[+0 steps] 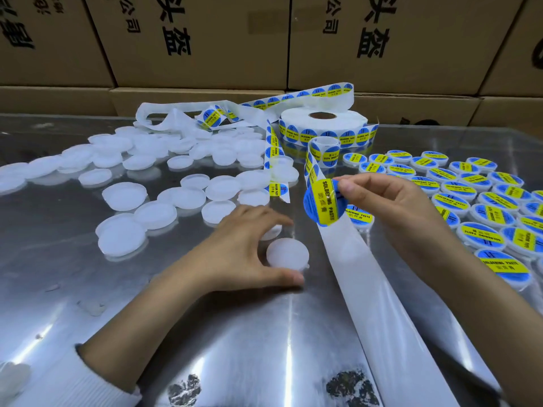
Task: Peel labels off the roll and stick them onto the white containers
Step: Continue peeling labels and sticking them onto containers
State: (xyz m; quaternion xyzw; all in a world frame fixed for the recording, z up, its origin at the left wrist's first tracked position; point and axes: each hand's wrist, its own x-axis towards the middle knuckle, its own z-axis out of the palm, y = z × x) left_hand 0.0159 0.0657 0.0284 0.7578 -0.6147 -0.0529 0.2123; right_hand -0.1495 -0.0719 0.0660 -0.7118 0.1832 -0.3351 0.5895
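Right hand (390,212) pinching a blue-and-yellow soldering-paste label (321,202), lifted off the backing strip (361,277) for sticking. Left hand (244,248), grip curled round a bare white container (288,254), steadying it on the desk (205,333) just beside the label.

The left hand (249,248) lies low, palm down, thumb and fingers (273,220) curved around a small round piece, forearm reaching in from the lower left in a white cuff. The right hand (390,212) is raised, thumb and forefinger apparently pinching, its forearm entering from the right.
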